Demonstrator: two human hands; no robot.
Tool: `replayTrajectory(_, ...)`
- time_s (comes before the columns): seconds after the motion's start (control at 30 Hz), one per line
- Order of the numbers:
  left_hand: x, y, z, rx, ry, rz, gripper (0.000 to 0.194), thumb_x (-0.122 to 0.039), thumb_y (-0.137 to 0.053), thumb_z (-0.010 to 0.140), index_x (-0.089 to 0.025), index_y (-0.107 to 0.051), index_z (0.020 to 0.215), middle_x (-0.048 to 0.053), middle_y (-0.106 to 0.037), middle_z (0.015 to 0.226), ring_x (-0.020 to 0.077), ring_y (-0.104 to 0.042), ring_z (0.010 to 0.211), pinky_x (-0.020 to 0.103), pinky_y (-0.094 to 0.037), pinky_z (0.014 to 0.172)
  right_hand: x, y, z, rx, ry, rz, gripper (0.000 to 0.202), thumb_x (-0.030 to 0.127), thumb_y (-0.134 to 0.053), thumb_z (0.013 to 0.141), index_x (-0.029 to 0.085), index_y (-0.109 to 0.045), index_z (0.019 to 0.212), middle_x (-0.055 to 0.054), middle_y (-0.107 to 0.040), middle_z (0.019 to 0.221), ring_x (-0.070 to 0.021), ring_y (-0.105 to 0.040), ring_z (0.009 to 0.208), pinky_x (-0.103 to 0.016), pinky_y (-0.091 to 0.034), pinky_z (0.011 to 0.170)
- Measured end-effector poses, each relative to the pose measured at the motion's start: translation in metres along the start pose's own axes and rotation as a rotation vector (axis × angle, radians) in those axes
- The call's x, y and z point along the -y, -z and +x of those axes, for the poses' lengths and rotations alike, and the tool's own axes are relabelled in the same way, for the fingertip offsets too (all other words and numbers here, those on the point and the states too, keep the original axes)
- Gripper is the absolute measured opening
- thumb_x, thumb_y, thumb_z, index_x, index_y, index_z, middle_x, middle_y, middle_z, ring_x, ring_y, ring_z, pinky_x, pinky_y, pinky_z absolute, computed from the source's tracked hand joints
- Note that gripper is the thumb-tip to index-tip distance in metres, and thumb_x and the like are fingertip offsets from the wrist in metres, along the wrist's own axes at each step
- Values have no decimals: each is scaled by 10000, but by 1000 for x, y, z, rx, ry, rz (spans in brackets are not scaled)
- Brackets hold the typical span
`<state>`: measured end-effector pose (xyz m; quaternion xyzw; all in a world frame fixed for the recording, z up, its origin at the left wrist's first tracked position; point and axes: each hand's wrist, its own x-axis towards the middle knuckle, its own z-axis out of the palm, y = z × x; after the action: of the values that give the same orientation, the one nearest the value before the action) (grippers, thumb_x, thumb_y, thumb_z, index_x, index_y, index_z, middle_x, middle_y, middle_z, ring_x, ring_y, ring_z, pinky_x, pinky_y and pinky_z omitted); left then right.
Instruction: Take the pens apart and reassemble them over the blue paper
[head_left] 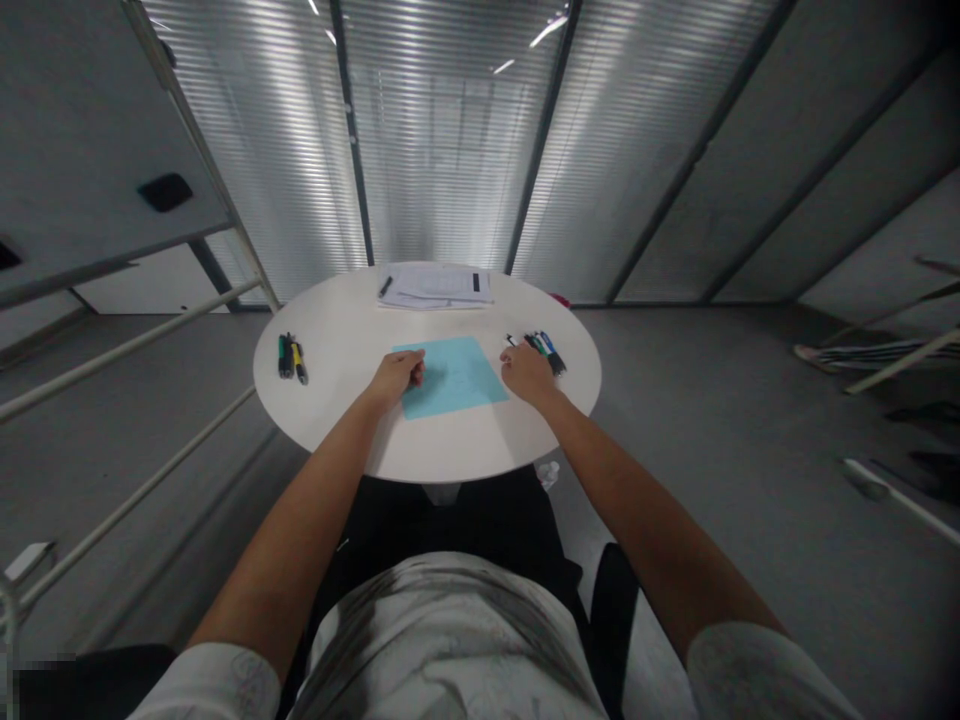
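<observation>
A sheet of light blue paper [454, 372] lies on the round white table [450, 450] in front of me. My left hand [399, 377] rests at the paper's left edge, its fingers curled into a loose fist with nothing visible in them. Just off the right edge of the sheet is my right hand [527, 373], fingers bent and closed; whether they hold anything is hidden. Several pens [549, 350] lie side by side right beside that hand, partly covered by it. A small white-and-black piece [511, 341] shows just above its fingers.
At the table's far side lies a stack of white papers [435, 287] with small dark items on top. Several markers [291, 358], green, black and yellow, sit near the left edge. A pale metal rail frame [135, 371] stands to the left; blinds hang behind.
</observation>
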<state>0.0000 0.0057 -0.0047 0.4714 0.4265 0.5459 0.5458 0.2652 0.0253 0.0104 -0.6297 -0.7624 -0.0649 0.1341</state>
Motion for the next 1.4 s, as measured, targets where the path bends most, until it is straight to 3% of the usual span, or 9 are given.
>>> replayTrajectory(0.4,-7,-1,-4,-40,-65,-39,241,-345,-610,690,-181,-487,564,-9,-471,546,104,-460,474,253,-380,491,42,-4,-13,-3,136,92,302,181,-445,872,196,-653,1091,-106,-613,1082,-236,-534,1019,-343,-403,908)
replayTrajectory(0.5,-12,7,-4,-220,-220,183,175,-310,-502,724,-182,-534,608,17,-511,608,134,-500,559,276,-413,577,43,-5,-16,-15,137,83,299,187,-444,878,197,-651,1093,-110,-600,1084,-242,-518,1026,-350,-401,902)
replayTrajectory(0.6,-21,16,-9,-486,-320,707,180,-283,-476,762,-178,-620,733,86,-599,796,231,-566,865,360,-425,800,43,-3,-17,-24,133,83,298,188,-442,881,198,-654,1091,-107,-596,1079,-239,-512,1023,-348,-402,895)
replayTrajectory(0.7,-27,21,-17,-728,-249,1111,302,-268,-509,760,-164,-659,1001,170,-571,1156,337,-447,1169,477,-310,983,43,-2,-19,-27,130,84,302,187,-436,882,200,-652,1093,-104,-596,1073,-236,-509,1016,-347,-404,887)
replayTrajectory(0.8,-25,25,-21,-831,-151,1277,475,-288,-513,773,-127,-573,1215,227,-410,1396,380,-321,1305,543,-192,1055,44,-2,-19,-21,133,81,305,184,-430,883,196,-648,1095,-107,-592,1083,-234,-503,1028,-345,-403,887)
replayTrajectory(0.9,-18,32,-18,-800,-52,1313,522,-333,-514,773,-74,-552,1226,288,-361,1430,433,-279,1330,604,-148,1049,43,-4,-19,-24,136,80,303,181,-431,881,198,-650,1090,-104,-592,1079,-235,-504,1024,-343,-403,886)
replayTrajectory(1.07,-10,41,-11,-669,47,1323,471,-380,-525,751,-54,-640,1071,302,-533,1239,464,-399,1226,615,-217,1007,42,-7,-17,-26,130,81,299,186,-436,881,207,-650,1089,-99,-593,1076,-237,-502,1020,-349,-401,889)
replayTrajectory(1.23,-12,39,-12,-710,39,1344,472,-355,-520,749,-56,-641,1093,299,-525,1240,446,-416,1213,591,-260,994,42,-6,-18,-41,135,84,297,190,-428,887,203,-653,1078,-97,-593,1078,-235,-501,1020,-346,-399,894)
replayTrajectory(1.4,-19,34,-14,-841,-74,1391,482,-351,-478,796,-90,-604,1181,269,-410,1405,398,-338,1315,578,-193,1063,42,-6,-19,-23,124,88,303,191,-431,888,205,-648,1098,-102,-591,1082,-230,-502,1030,-346,-401,896)
